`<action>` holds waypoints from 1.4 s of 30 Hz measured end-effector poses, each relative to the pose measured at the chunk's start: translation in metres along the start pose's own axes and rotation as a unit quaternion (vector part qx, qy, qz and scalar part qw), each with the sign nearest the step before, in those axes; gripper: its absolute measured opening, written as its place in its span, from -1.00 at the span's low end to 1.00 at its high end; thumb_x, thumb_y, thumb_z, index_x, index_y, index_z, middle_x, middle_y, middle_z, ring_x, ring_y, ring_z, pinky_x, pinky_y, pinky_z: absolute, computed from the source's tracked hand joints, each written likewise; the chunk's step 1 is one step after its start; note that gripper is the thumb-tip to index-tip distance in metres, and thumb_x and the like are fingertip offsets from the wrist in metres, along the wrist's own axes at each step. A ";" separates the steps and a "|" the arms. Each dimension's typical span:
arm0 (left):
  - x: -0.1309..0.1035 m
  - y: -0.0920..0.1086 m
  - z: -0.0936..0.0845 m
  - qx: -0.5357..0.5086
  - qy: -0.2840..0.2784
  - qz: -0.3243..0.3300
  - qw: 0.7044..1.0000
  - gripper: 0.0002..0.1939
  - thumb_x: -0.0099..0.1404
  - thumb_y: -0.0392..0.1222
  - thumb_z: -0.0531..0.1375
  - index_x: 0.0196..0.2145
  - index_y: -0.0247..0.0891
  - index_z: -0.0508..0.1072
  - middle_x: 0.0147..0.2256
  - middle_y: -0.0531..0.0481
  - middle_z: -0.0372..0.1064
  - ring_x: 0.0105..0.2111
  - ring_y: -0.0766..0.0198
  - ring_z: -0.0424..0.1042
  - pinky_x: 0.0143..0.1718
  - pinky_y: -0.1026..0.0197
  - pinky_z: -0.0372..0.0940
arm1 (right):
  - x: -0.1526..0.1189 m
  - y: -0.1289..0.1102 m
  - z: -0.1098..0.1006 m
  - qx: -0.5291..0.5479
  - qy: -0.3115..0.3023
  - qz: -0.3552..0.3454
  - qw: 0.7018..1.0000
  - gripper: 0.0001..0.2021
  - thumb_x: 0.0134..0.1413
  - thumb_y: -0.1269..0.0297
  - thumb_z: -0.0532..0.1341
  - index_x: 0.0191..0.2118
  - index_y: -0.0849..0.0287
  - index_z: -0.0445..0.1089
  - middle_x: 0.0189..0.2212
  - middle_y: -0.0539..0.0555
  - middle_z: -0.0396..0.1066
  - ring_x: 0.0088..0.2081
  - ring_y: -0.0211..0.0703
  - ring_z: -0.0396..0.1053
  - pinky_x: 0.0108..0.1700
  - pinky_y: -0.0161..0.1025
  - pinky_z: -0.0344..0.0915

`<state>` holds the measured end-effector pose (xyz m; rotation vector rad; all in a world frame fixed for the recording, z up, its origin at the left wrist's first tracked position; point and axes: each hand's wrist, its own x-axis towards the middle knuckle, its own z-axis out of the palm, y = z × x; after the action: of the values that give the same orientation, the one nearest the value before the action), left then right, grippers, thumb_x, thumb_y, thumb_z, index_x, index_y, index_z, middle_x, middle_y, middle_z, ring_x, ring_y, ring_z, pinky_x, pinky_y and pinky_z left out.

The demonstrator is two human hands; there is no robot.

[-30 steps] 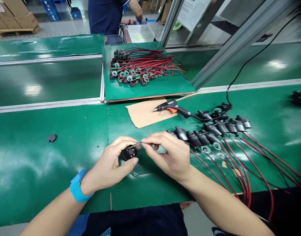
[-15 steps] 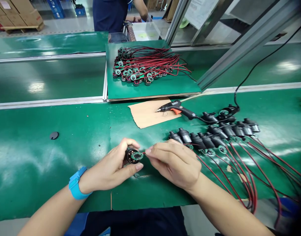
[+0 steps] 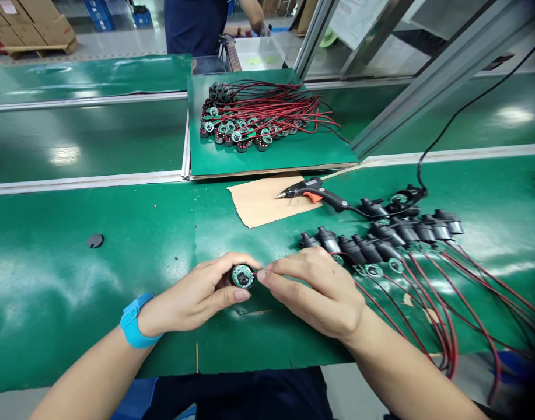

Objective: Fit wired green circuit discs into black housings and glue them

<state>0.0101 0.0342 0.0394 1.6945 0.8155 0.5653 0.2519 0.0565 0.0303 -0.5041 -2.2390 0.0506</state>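
Observation:
My left hand (image 3: pixel 210 290), with a blue wrist strap (image 3: pixel 138 322), grips a small black pump body (image 3: pixel 233 277) between thumb and fingers. The open end faces me and shows a ring-shaped green circuit board (image 3: pixel 242 276) inside the black rim. Close by on the right, my right hand (image 3: pixel 316 291) has thumb and forefinger pinched at the red wire (image 3: pixel 255 273) by the board's edge. Most of that wire is hidden by the fingers. To the right of this hand lie several similar black pump bodies (image 3: pixel 367 249) with green boards and long red and black wires (image 3: pixel 442 315).
A black glue gun (image 3: pixel 311 188) lies on a piece of cardboard (image 3: pixel 254 205), its cord running up right. Beyond is a raised green board (image 3: pixel 276 160) with several wired motors (image 3: pixel 236 125). A black disc (image 3: pixel 95 241) sits left. A co-worker (image 3: pixel 192 29) stands across the bench.
The circuit board, which stood tilted out of the pump body, now sits flat within its rim. My left hand has turned the body slightly; my right fingers stay by the wire.

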 end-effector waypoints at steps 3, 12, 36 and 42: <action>-0.001 0.005 0.000 -0.011 -0.017 -0.009 1.000 -0.67 0.53 -0.11 0.02 0.20 -0.11 0.21 0.03 -0.07 0.33 -0.03 0.20 0.34 0.02 0.16 0.26 | 0.002 -0.002 -0.002 -0.021 -0.021 -0.004 1.000 -0.79 0.30 0.53 0.14 -0.08 0.30 0.51 -0.28 0.16 0.58 -0.27 -0.16 0.50 -0.33 -0.18 0.32; 0.001 0.002 0.020 -0.044 0.089 -0.097 0.990 -0.76 0.56 -0.04 -0.09 -0.06 -0.15 0.29 -0.17 0.02 0.32 -0.16 0.24 0.30 -0.05 0.15 0.20 | 0.012 -0.014 0.000 -0.094 -0.052 -0.029 0.994 -0.77 0.33 0.53 0.09 -0.12 0.27 0.50 -0.30 0.14 0.60 -0.29 -0.18 0.51 -0.33 -0.20 0.32; 0.001 0.001 0.026 -0.113 0.106 -0.116 0.981 -0.85 0.52 -0.19 -0.07 -0.19 -0.16 0.25 -0.37 0.11 0.10 -0.40 0.32 0.09 -0.32 0.24 0.16 | 0.011 -0.024 0.011 -0.025 -0.054 0.118 0.991 -0.93 0.22 0.39 0.33 -0.18 0.23 0.49 -0.41 0.02 0.53 -0.40 -0.24 0.44 -0.32 -0.22 0.34; -0.006 -0.006 0.037 -0.003 0.143 -0.050 0.989 -0.75 0.52 -0.09 -0.07 -0.02 -0.14 0.33 -0.12 -0.08 0.36 -0.09 0.14 0.37 -0.01 0.10 0.37 | 0.017 -0.038 -0.001 -0.140 -0.128 0.054 0.980 -0.67 0.27 0.34 0.25 0.11 0.26 0.46 -0.15 0.09 0.58 -0.34 -0.20 0.44 -0.35 -0.20 0.35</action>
<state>0.0319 0.0070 0.0242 1.5777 1.0961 0.7497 0.2299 0.0275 0.0508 -0.8113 -2.4833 -0.1532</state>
